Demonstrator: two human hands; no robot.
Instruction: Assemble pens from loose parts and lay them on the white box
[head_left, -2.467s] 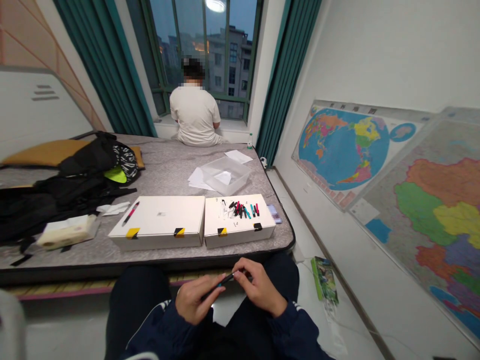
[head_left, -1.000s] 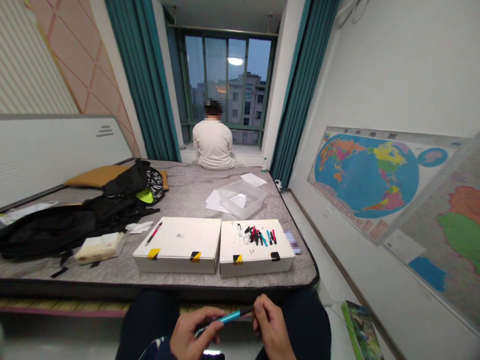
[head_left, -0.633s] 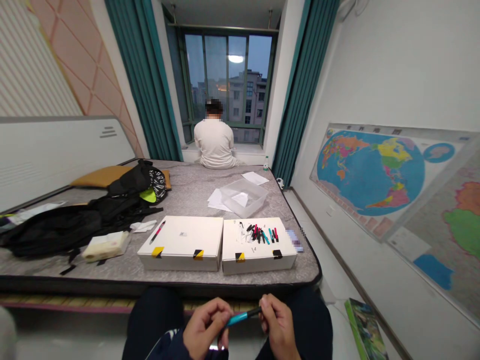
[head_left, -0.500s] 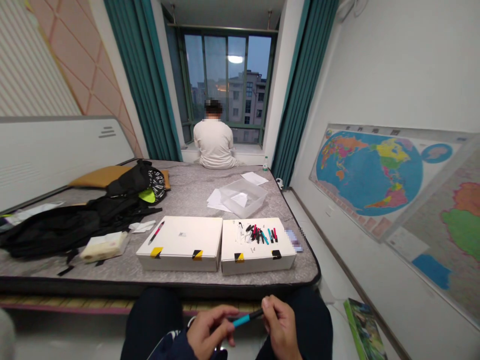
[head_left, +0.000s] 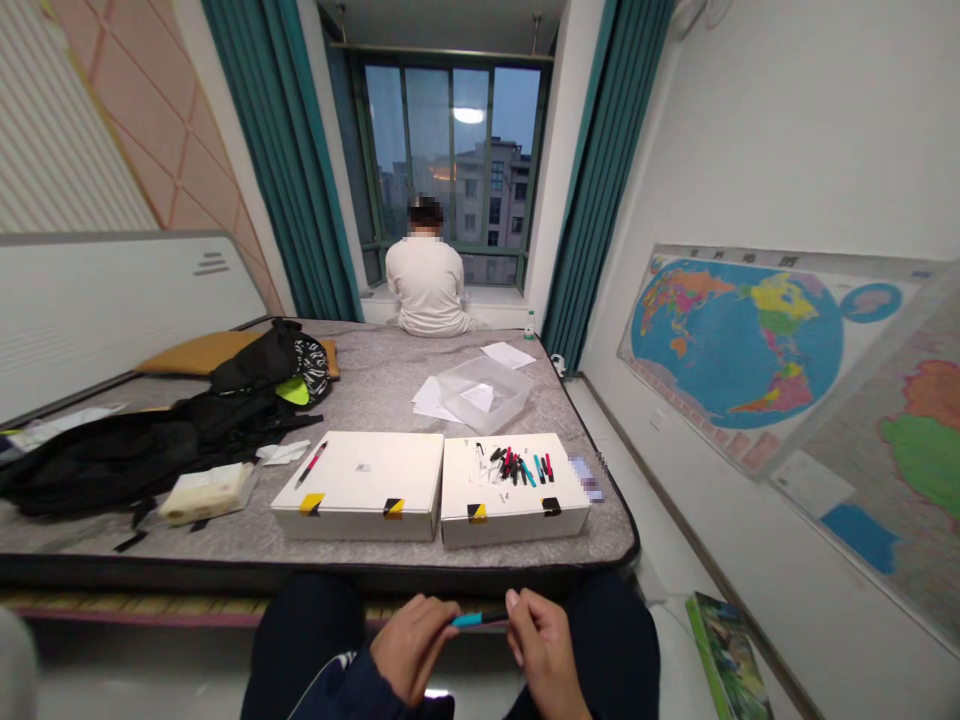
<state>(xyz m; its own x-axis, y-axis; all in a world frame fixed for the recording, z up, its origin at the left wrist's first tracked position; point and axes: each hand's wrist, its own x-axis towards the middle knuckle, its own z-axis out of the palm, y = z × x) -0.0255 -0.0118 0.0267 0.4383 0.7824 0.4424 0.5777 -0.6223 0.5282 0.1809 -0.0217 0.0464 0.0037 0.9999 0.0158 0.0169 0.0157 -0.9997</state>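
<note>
A blue and black pen is held level between my two hands, above my knees. My left hand pinches its blue end. The fingers of my right hand close on the black end. Past my knees, two white boxes lie side by side on the bed. On the left box rests a single red and black pen. A pile of black, red and blue pen parts covers the middle of the right box, with some small clear pieces among them.
Behind the boxes are a clear plastic bin and paper sheets. A tissue pack and black bags lie to the left. A person in white sits by the window. A green book is on the floor at right.
My left hand has turned and closed its fingers on the blue end. The pen has gone from slanted to nearly level, and my right hand has shifted slightly left.
</note>
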